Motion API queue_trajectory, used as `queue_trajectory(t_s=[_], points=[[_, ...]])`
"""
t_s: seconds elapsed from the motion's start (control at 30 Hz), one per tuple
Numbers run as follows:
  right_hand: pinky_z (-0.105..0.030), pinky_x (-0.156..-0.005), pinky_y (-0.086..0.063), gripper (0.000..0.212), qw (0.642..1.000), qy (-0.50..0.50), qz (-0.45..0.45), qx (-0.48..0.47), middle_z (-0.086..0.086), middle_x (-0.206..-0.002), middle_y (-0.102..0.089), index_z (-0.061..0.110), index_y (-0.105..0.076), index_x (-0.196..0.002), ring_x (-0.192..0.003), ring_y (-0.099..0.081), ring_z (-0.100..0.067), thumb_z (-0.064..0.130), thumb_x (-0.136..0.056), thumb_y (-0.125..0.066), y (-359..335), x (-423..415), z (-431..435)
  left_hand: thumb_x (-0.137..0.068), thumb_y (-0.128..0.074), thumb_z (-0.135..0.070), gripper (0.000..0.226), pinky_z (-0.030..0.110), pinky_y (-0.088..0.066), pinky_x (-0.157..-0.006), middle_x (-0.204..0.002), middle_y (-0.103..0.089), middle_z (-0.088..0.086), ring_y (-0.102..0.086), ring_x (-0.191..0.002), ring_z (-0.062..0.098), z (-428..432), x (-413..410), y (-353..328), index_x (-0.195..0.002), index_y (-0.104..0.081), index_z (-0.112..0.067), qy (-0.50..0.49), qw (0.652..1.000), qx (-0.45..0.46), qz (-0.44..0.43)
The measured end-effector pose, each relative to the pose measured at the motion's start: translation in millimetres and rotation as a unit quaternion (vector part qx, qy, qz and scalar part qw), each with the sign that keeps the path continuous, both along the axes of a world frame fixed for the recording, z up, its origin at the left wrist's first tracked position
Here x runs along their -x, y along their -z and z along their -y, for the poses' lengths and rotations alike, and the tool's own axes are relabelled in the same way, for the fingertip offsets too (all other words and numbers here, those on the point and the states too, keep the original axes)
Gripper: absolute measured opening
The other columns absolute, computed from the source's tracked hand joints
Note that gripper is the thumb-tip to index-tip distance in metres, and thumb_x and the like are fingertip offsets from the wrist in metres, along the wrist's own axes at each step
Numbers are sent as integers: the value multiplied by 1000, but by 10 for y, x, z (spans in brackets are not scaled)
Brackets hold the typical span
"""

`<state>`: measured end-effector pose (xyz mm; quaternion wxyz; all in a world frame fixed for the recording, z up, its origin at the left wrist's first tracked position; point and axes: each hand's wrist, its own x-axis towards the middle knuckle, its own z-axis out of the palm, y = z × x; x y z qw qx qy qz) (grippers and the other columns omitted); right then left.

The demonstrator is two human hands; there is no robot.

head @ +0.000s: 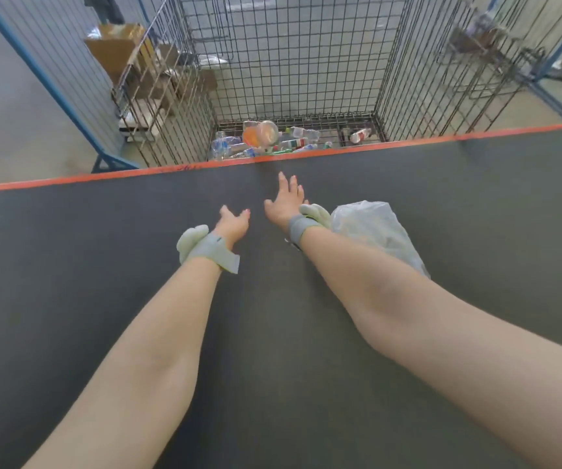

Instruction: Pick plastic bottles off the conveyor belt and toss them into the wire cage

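Observation:
Both my arms stretch forward over the dark conveyor belt. My left hand is open with fingers spread and holds nothing. My right hand is also open, fingers straight, pointing toward the wire cage beyond the belt's orange edge. An orange-tinted plastic bottle is blurred in the air over the cage floor. Several clear plastic bottles lie at the bottom of the cage. Each wrist carries a grey strap with a pale glove hanging from it.
A crumpled clear plastic bag lies on the belt just right of my right wrist. A second cage with cardboard stands at the left. Blue-framed fencing runs along the far left, and another wire cage stands right.

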<state>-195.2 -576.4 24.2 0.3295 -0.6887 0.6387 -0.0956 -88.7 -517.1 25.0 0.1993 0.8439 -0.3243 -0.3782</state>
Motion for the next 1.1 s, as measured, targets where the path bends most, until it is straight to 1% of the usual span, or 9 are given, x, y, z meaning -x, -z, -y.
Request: queue_trajectory(t_s=[0.1, 0.2, 0.3, 0.43, 0.6, 0.7, 0.83, 1.0, 1.1], points=[[-44, -121, -9, 75, 996, -41, -17, -73, -7, -163, 5, 24, 0, -156, -149, -1, -30, 32, -97, -46, 76, 219, -701, -96, -46, -46, 81, 40, -18, -118, -157, -18, 18, -19, -145, 34, -950, 117, 175, -154, 0, -11, 81, 985, -126, 81], [-44, -121, -10, 78, 982, -100, -82, -135, -6, -163, 7, 26, 3, -156, -149, -4, -32, 40, -97, -46, 223, 421, -1501, -95, -48, -49, 83, 42, -12, -120, -159, -10, 17, -9, -147, 34, -1854, 180, 271, -154, -1, -14, 129, 961, -193, 148], [-44, -121, -10, 81, 962, -167, -134, -172, -3, -163, 10, 31, 5, -155, -149, -3, -31, 50, -95, -46, 371, 586, -2215, -97, -45, -45, 79, 46, -5, -120, -160, 3, 14, 7, -148, 32, -2601, 216, 316, -155, 1, -17, 149, 950, -214, 172], [-47, -121, -5, 79, 952, -204, -126, -191, -2, -162, 13, 31, 3, -155, -150, 8, -28, 46, -97, -47, 606, 840, -3105, -99, -40, -44, 74, 58, -10, -117, -161, 11, 9, 12, -148, 28, -3427, 250, 425, -154, 3, -21, 154, 935, -238, 213], [-65, -114, -2, 77, 948, -165, -230, -146, 2, -160, 24, 33, 8, -154, -148, 17, -22, 51, -97, -40, 837, 1373, -3696, -100, -35, -48, 69, 59, -9, -116, -162, 5, 1, 4, -149, 21, -4033, 417, 601, -154, -1, -23, 322, 880, -249, 245], [-56, -118, -5, 80, 959, -125, -198, -160, -2, -160, 21, 31, 8, -155, -149, 15, -25, 51, -96, -44, 704, 1335, -3734, -102, -30, -42, 60, 55, -6, -118, -162, 1, -2, 4, -149, 18, -4086, 408, 539, -154, -5, -24, 285, 896, -188, 283], [-45, -121, -5, 82, 968, -145, -106, -177, -5, -162, 12, 28, 3, -155, -150, 9, -27, 49, -95, -49, 529, 946, -3854, -103, -29, -36, 55, 51, -11, -117, -161, -6, -1, -3, -149, 18, -4027, 189, 313, -153, -11, -24, 183, 929, -136, 293], [-45, -120, -14, 90, 960, -175, -56, -210, -9, -160, -8, 29, -2, -155, -147, -11, -31, 56, -89, -56, 450, 577, -4138, -104, -28, -31, 53, 50, -14, -116, -160, -9, 4, -5, -148, 21, -4128, -45, 192, -153, -12, -20, 100, 949, -136, 267], [-44, -117, -21, 105, 962, -114, 4, -248, -15, -155, -10, 34, 5, -154, -141, -25, -39, 49, -81, -70, 471, 419, -4252, -104, -28, -29, 52, 48, -17, -115, -159, -12, 5, -8, -147, 22, -4195, -65, 209, -152, -14, -18, 71, 955, -141, 251]])
